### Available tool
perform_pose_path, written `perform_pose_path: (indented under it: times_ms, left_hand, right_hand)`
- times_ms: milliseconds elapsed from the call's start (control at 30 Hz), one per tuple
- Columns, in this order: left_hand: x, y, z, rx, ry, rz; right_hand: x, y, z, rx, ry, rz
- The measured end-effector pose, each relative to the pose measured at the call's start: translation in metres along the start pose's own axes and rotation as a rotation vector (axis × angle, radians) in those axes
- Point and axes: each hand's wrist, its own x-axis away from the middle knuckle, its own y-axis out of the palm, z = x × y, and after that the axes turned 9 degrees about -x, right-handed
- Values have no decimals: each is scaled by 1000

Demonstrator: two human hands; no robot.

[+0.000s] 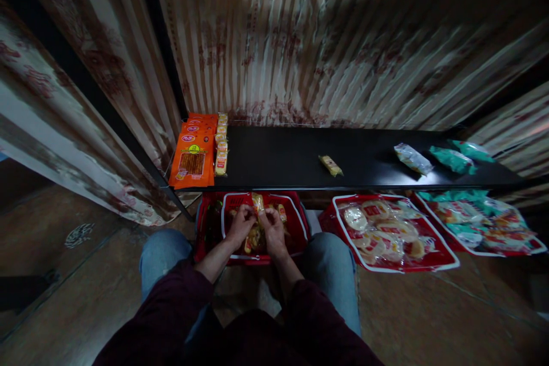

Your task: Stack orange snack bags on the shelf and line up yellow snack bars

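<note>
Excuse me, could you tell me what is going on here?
A seated person's left hand and right hand hold a small yellow packet between them, over a red basket with similar ones inside. On the black shelf, a row of yellow packets lies beside orange packs at the left; one single packet lies farther right, with green packs toward the right end.
</note>
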Motion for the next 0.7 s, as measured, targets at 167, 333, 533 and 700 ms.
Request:
perform_pose_path:
  times_ms: [167, 333, 533, 700]
  left_hand:
    - [3, -3, 0, 115, -99, -60]
    - [2, -3, -2, 320, -138, -134]
    - [-1, -1, -5, 412, -199, -97]
    - [-4, -2, -4, 468, -297, 9]
  right_hand:
    - [-2, 0, 4, 134, -92, -1]
    - [-1, 0, 6, 251, -167, 17]
    - [4, 0, 3, 392, -265, -21]
    - [10, 2, 1, 414, -307, -91]
